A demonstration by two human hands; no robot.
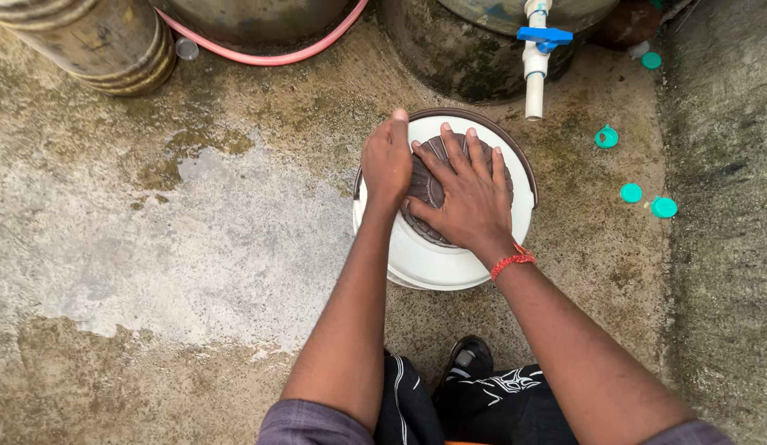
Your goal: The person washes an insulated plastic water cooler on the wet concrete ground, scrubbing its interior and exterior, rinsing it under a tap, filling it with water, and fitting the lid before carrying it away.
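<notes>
**Both hands on the lid of a white container**

A damp, stained concrete floor (194, 247) fills most of the view, with a paler patch to the left. Large dark drums (474, 49) stand along the top edge; a pink hose (268, 56) curves beneath one of them, and a white pipe with a blue valve handle (545, 35) hangs down from another.

Below that pipe stands a white container (437, 264) with a brown rim, resting on the floor directly in front of the person's feet. A ribbed brown lid (429, 188) sits at the middle of its top.

The right hand (470, 194), with a red thread at the wrist, lies spread flat over the lid, fingers splayed and pressing down rather than curled round anything. The left hand (386, 161) is cupped against the lid's left edge, fingers wrapped over its side in a close grasp.

Judging from this, the lid is seated on its opening and is being worked by hand; whether it is being tightened or loosened cannot be told, so the job seems mid-way.

Small green caps (631, 193) lie scattered on the floor to the right, well apart from the container.
</notes>
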